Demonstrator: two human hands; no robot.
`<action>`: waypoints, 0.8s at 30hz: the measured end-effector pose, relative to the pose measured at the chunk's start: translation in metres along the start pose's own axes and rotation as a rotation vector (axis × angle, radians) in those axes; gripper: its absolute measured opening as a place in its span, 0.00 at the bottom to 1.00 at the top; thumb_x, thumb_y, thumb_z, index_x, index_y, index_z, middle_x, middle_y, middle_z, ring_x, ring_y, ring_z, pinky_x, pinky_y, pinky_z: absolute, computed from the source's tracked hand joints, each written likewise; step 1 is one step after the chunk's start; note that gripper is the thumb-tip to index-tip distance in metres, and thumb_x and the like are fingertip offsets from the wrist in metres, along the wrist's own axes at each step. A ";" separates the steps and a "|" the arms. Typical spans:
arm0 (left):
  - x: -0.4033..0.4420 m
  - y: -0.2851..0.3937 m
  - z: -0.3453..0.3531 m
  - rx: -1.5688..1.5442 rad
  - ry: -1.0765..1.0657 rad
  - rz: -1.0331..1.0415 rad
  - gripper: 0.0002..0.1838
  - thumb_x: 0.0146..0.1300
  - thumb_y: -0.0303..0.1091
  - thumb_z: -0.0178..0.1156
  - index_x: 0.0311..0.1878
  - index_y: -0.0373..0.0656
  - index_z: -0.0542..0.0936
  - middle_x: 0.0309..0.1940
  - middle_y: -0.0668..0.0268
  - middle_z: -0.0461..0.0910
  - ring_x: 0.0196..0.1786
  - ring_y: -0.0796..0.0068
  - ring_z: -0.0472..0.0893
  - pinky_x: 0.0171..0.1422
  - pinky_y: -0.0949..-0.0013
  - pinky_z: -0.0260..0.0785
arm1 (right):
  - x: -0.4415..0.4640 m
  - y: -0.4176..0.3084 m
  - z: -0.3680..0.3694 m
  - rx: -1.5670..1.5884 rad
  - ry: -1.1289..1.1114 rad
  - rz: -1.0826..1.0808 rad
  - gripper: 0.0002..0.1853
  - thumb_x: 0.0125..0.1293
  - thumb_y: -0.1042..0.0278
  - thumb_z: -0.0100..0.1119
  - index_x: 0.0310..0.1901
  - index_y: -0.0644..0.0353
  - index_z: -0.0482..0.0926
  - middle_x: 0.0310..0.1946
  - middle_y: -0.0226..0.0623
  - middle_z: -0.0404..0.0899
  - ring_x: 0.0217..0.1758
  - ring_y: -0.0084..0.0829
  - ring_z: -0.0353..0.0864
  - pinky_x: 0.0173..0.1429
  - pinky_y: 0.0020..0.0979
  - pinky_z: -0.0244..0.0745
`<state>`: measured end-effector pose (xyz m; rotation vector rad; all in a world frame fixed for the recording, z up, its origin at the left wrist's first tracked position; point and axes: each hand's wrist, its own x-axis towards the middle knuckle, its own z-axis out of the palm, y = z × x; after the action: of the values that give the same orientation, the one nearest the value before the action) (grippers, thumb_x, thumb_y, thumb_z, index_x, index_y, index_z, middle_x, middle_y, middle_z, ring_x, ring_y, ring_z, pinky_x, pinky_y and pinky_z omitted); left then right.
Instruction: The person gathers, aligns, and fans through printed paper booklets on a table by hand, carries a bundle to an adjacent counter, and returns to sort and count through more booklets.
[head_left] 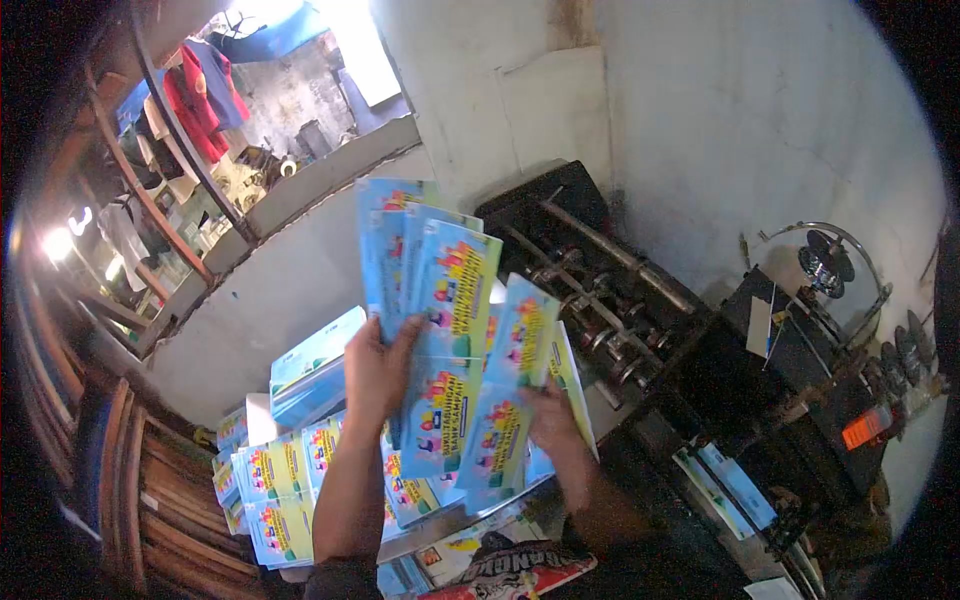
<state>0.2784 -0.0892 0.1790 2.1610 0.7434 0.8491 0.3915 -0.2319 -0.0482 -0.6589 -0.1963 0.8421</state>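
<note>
Beside the dark metal machine [600, 290], left hand [380, 365] pinches fanned oblong sheets [455, 290], smooth, printed; right hand [556, 425] pinches a bendy printed strip [517, 345] by its edge.

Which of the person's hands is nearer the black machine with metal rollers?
Right: the right hand, with a printed strip, lies below and left of the black machine in the picture; the left hand, gripping more printed strips, lies farther left.
</note>
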 end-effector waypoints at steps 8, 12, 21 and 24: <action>-0.003 -0.031 -0.023 -0.072 0.133 -0.052 0.19 0.56 0.38 0.71 0.43 0.32 0.81 0.35 0.57 0.86 0.34 0.72 0.85 0.41 0.68 0.76 | -0.003 -0.035 -0.019 0.257 -0.165 -0.005 0.21 0.62 0.72 0.58 0.58 0.64 0.71 0.41 0.41 0.81 0.41 0.41 0.82 0.47 0.47 0.80; -0.025 -0.028 0.008 -0.155 0.084 -0.006 0.20 0.52 0.39 0.74 0.43 0.34 0.82 0.34 0.58 0.86 0.34 0.72 0.84 0.41 0.67 0.76 | 0.008 0.001 0.027 0.319 -0.191 0.060 0.23 0.60 0.74 0.59 0.59 0.63 0.70 0.47 0.40 0.79 0.50 0.43 0.79 0.57 0.49 0.75; -0.036 -0.056 0.016 -0.244 0.005 0.104 0.12 0.66 0.35 0.60 0.40 0.34 0.80 0.30 0.58 0.80 0.30 0.71 0.78 0.37 0.65 0.69 | -0.007 0.004 0.045 0.350 -0.059 0.091 0.24 0.63 0.77 0.55 0.62 0.56 0.68 0.52 0.38 0.76 0.56 0.42 0.76 0.63 0.52 0.71; -0.038 -0.043 0.015 -0.166 -0.011 0.223 0.11 0.67 0.35 0.58 0.40 0.35 0.80 0.29 0.57 0.79 0.28 0.68 0.77 0.35 0.64 0.68 | -0.014 -0.008 0.055 0.350 -0.107 0.105 0.24 0.64 0.77 0.54 0.62 0.56 0.68 0.54 0.38 0.76 0.57 0.41 0.76 0.62 0.52 0.72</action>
<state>0.2552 -0.0962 0.1249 2.1220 0.4144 0.9763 0.3645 -0.2208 0.0017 -0.2981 -0.1071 0.9848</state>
